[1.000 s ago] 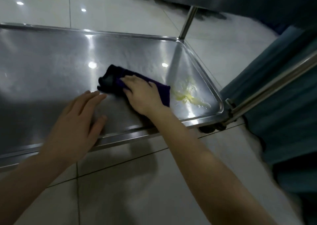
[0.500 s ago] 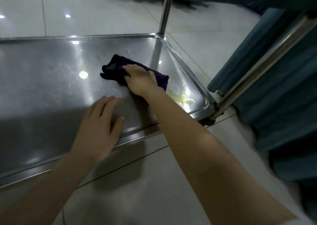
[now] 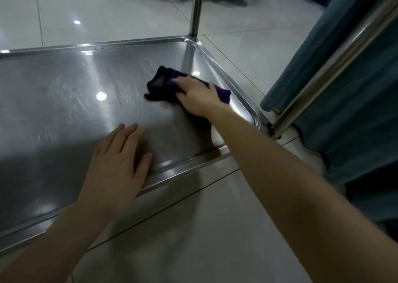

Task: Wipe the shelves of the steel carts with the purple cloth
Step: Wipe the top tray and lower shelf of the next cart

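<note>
At the left of the frame the steel shelf (image 3: 64, 101) lies bare, with faint streaks and lamp glare on it. Your left hand (image 3: 116, 164), lower centre, rests flat on the shelf by its near rim, fingers straight and holding nothing. It has kept that bracing place over the last second.

Right of centre, the purple cloth (image 3: 159, 84) lies bunched on the shelf under your right hand (image 3: 198, 97), whose fingers lie nearly flat on it, pressing rather than gripping. Cloth and hand have slid rightward and now sit close to the shelf's right rim, below the upright post (image 3: 196, 6).

The yellowish smear that lay near that rim a second ago no longer shows. Likely the cloth has passed over it, though your forearm and the glare hide part of the spot. I judge the right end nearly done, with the wide left stretch yet to wipe. At far right hangs blue fabric (image 3: 355, 88).
</note>
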Tool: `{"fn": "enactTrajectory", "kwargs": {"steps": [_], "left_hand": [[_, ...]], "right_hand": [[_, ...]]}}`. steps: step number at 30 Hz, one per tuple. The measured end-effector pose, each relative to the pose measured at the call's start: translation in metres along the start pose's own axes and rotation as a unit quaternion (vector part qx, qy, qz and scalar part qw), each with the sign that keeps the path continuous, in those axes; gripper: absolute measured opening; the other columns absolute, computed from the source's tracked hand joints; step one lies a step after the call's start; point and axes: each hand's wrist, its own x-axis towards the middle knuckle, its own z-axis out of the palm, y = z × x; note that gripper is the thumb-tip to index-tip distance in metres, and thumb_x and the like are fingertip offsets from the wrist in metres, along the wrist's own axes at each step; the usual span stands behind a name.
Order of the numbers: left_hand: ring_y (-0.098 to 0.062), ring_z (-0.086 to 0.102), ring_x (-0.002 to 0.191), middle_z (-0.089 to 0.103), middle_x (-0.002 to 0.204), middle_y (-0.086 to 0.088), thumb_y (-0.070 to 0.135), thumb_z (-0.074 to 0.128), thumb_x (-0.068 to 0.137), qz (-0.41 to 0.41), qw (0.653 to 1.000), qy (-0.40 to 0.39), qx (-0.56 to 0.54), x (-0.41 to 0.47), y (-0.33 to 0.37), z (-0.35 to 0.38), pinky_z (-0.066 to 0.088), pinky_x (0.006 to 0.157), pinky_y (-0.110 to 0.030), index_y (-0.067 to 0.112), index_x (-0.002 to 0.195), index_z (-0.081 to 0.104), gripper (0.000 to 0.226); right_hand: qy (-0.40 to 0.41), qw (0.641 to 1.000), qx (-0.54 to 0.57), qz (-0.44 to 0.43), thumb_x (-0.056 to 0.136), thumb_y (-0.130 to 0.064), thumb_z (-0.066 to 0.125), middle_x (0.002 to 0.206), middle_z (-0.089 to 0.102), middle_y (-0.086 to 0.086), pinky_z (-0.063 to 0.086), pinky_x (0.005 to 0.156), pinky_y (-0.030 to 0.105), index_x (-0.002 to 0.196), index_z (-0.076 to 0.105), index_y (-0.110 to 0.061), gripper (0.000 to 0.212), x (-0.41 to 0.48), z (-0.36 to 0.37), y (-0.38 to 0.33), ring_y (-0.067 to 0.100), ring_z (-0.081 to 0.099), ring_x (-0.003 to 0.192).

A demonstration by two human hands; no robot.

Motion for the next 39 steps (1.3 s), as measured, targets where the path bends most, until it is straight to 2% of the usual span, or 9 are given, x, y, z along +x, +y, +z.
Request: {"fn": "enactTrajectory", "kwargs": {"steps": [5,7,10,12,18,25,32,37,39], "left_hand": [[-0.024,0.030,0.141,0.046,0.143,-0.004,0.044,0.034,0.091,-0.029,1.000,-0.003,0.008,-0.004,0.005,-0.002,0.026,0.115,-0.046,0.015,0.135,0.048,0.056],[-0.025,0.032,0.140,0.048,0.143,-0.005,0.044,0.029,0.090,-0.025,1.000,0.006,0.017,-0.001,0.006,-0.001,0.027,0.114,-0.048,0.014,0.135,0.049,0.057],[-0.028,0.033,0.139,0.048,0.142,-0.009,0.039,0.030,0.091,-0.034,0.999,0.029,-0.009,-0.003,0.002,-0.001,0.029,0.112,-0.050,0.010,0.135,0.047,0.056],[-0.028,0.033,0.138,0.048,0.142,-0.010,0.037,0.033,0.091,-0.029,0.999,0.033,-0.015,-0.005,0.001,0.000,0.029,0.112,-0.049,0.009,0.136,0.046,0.054],[-0.022,0.027,0.142,0.040,0.149,-0.002,0.041,0.030,0.092,-0.017,1.000,0.005,0.014,-0.006,0.005,-0.003,0.025,0.115,-0.044,0.014,0.141,0.042,0.057],[-0.020,0.022,0.145,0.031,0.155,-0.002,0.037,0.025,0.094,0.010,0.999,0.018,0.027,-0.005,0.006,-0.001,0.020,0.116,-0.039,0.012,0.144,0.038,0.058],[-0.017,0.021,0.145,0.033,0.154,0.000,0.030,0.031,0.096,-0.013,1.000,0.024,0.004,-0.007,0.008,-0.002,0.018,0.118,-0.043,0.014,0.142,0.042,0.050],[-0.020,0.027,0.143,0.040,0.150,-0.004,0.020,0.036,0.099,-0.083,0.994,0.063,-0.040,-0.007,0.002,-0.004,0.019,0.118,-0.044,0.014,0.140,0.042,0.042],[-0.022,0.029,0.142,0.042,0.148,-0.006,0.018,0.038,0.099,-0.081,0.993,0.069,-0.054,-0.007,0.002,-0.004,0.021,0.117,-0.045,0.013,0.138,0.044,0.040]], "right_hand": [[0.035,0.991,-0.010,0.128,0.100,-0.033,0.036,0.152,0.034,-0.003,0.008,0.114,0.062,0.143,0.037,-0.025,0.044,0.017,-0.012,0.031,0.019,0.026,0.141],[0.046,0.995,-0.028,0.079,0.099,-0.034,0.038,0.152,0.034,-0.006,0.015,0.114,0.057,0.143,0.039,-0.028,0.044,0.001,0.006,0.007,0.016,0.027,0.141],[0.044,0.990,-0.030,-0.132,0.098,-0.041,0.039,0.152,0.036,-0.012,0.019,0.111,0.050,0.142,0.040,-0.035,0.045,-0.041,0.043,-0.038,0.011,0.028,0.141],[0.004,0.980,-0.024,-0.196,0.099,-0.043,0.037,0.152,0.035,-0.015,0.017,0.114,0.047,0.143,0.039,-0.037,0.045,-0.046,0.040,-0.039,0.008,0.026,0.142],[0.060,0.994,0.007,0.093,0.101,-0.030,0.037,0.152,0.036,-0.006,0.015,0.115,0.057,0.143,0.040,-0.027,0.043,-0.007,-0.011,0.013,0.017,0.029,0.140],[0.003,0.989,-0.058,-0.137,0.101,-0.042,0.036,0.155,0.028,-0.015,0.019,0.117,0.044,0.148,0.032,-0.036,0.048,-0.102,0.021,-0.006,0.007,0.020,0.145],[0.105,0.969,-0.007,0.222,0.101,-0.030,0.034,0.159,0.019,-0.009,0.011,0.116,0.054,0.150,0.027,-0.030,0.049,-0.074,0.007,0.003,0.013,0.013,0.146],[0.051,0.996,-0.049,-0.059,0.100,-0.040,0.035,0.156,0.028,-0.015,0.016,0.114,0.046,0.147,0.032,-0.037,0.047,-0.120,0.041,-0.039,0.008,0.020,0.144],[0.036,0.997,-0.057,-0.042,0.100,-0.038,0.038,0.155,0.029,-0.014,0.020,0.116,0.047,0.147,0.033,-0.036,0.047,-0.108,0.024,-0.013,0.010,0.023,0.144]]}}
